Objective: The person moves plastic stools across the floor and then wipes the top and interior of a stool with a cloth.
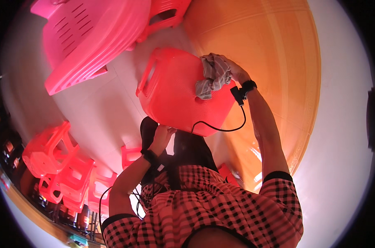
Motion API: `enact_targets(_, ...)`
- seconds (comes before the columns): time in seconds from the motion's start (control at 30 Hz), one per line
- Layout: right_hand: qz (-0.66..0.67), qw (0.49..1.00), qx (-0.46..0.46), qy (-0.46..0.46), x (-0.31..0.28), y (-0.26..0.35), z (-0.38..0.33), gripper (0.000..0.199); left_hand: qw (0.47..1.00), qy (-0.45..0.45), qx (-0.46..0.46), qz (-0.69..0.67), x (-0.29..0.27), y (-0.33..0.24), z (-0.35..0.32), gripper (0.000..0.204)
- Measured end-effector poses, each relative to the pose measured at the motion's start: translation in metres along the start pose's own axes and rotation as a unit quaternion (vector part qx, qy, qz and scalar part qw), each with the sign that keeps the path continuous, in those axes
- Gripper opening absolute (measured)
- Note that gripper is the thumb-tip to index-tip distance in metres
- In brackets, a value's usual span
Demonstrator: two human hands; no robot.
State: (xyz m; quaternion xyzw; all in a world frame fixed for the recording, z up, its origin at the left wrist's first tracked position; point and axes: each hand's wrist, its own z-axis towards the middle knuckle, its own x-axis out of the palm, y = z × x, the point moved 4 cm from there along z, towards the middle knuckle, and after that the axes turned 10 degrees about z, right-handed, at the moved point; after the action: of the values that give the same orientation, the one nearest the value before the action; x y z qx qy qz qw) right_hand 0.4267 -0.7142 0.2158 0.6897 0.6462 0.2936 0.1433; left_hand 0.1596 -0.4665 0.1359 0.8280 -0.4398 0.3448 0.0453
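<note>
A red plastic stool (175, 91) is in front of me, tilted, its broad seat face toward me and an opening in its side at the left. My left hand (163, 135) is closed on the stool's near edge; its fingertips are partly hidden. At the stool's far right corner, my right hand (236, 72) grips a crumpled grey striped cloth (214, 74). The cloth lies against the seat face, its loose end hanging toward the middle. A black band with a small device (238, 95) sits on my right wrist, and its cable crosses the stool.
An orange table (278, 74) curves along the right side, close to my right forearm. Pink plastic chairs (84, 37) stand at the far left. Several red stools (67, 173) are grouped at the lower left. Black cables (101, 206) hang by my left arm.
</note>
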Motion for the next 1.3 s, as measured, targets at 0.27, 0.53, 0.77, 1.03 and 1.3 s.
enact_targets(0.27, -0.124, 0.989, -0.065, 0.040, -0.002, 0.003, -0.005, 0.048, 0.993, -0.088, 0.069, -0.028, 0.026, -0.008, -0.012, 0.018)
enact_targets(0.53, -0.030, 0.996, -0.045, 0.072, -0.003, -0.010, 0.018, 0.045, 0.961, -0.207, 0.176, -0.052, 0.038, -0.013, -0.028, 0.027)
enact_targets(0.77, 0.033, 0.992, 0.042, 0.116, 0.034, -0.012, 0.029, 0.047, 0.911, -0.313, 0.265, -0.039, 0.007, 0.005, -0.023, 0.026)
enact_targets(1.03, -0.140, 0.954, -0.022, 0.264, 0.044, 0.001, 0.024, 0.044, 0.853, -0.351, 0.297, 0.245, 0.022, -0.022, -0.032, 0.031)
enact_targets(1.3, 0.019, 0.987, 0.015, 0.161, 0.037, -0.005, 0.030, 0.039, 0.921, -0.297, 0.233, -0.092, 0.017, 0.002, -0.011, 0.034)
